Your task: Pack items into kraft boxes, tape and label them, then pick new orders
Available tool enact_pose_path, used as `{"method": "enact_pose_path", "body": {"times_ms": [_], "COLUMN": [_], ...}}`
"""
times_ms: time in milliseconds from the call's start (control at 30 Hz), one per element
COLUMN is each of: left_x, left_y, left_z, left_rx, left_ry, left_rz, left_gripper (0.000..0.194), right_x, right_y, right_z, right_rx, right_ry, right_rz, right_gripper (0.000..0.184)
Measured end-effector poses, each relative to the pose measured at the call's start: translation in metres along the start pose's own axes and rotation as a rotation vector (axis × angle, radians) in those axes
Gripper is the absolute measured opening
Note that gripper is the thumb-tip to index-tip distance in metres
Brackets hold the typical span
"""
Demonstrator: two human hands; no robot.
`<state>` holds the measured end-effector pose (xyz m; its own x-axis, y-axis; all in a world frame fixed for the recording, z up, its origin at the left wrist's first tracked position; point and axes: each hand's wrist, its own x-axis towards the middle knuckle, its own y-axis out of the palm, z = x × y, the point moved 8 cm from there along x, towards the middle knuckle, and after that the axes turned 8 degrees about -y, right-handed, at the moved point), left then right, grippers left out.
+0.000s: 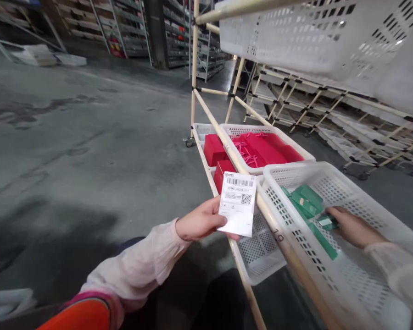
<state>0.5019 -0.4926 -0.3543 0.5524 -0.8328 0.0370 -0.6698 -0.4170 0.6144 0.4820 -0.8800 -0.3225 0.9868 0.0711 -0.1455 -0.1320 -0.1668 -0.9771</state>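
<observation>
Pinching a barcode label (237,203) in the left hand (199,220), while the right hand (354,227) is pressing onto green packets (306,201) in the near-right white basket (289,172), its fingers half hidden, grip impossible to tell, label's small print blurred

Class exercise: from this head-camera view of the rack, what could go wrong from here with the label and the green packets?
The paper barcode label in the left hand might get matched to the wrong item, since the green packets under the right hand lie loosely together. Their white plastic basket appears to sit at a slope on the rack, so packets could slide. The red boxes nearby could also get mixed in.
</observation>
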Motion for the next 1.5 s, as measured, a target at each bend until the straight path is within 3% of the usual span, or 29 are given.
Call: {"method": "enact_pose_path", "body": {"times_ms": [600,1167,1267,1367,1400,1433,1500], "left_x": [-0.002,-0.004,-0.006,-0.01,-0.012,-0.013,-0.016], "left_y": [-0.004,-0.007,-0.008,-0.008,-0.009,-0.01,-0.011], "left_z": [-0.002,-0.001,-0.002,-0.004,-0.005,-0.005,-0.007], "left_rx": [-0.016,-0.013,-0.002,0.001,0.004,0.006,0.018], "left_ry": [0.025,0.016,0.018,0.016,0.014,0.013,0.009], "left_rz": [-0.011,-0.004,-0.024,-0.06,-0.072,-0.085,-0.105], "left_gripper": [0.054,0.058,0.059,0.058,0.058,0.058,0.058], "right_x": [0.002,0.006,0.007,0.002,-0.002,-0.006,-0.013], "right_y": [0.007,0.009,-0.011,-0.06,-0.077,-0.09,-0.099], "right_z": [-0.011,-0.015,-0.003,0.023,0.035,0.051,0.1], "right_rx": [0.059,0.078,0.016,-0.003,0.041,0.126,0.432], "right_ry": [-0.025,-0.046,-0.019,0.127,0.194,0.235,0.18], "right_rz": [0.002,-0.015,-0.006,-0.05,-0.048,-0.032,0.139], "right_gripper": [0.038,0.033,0.037,0.031,0.023,0.027,0.053]}}
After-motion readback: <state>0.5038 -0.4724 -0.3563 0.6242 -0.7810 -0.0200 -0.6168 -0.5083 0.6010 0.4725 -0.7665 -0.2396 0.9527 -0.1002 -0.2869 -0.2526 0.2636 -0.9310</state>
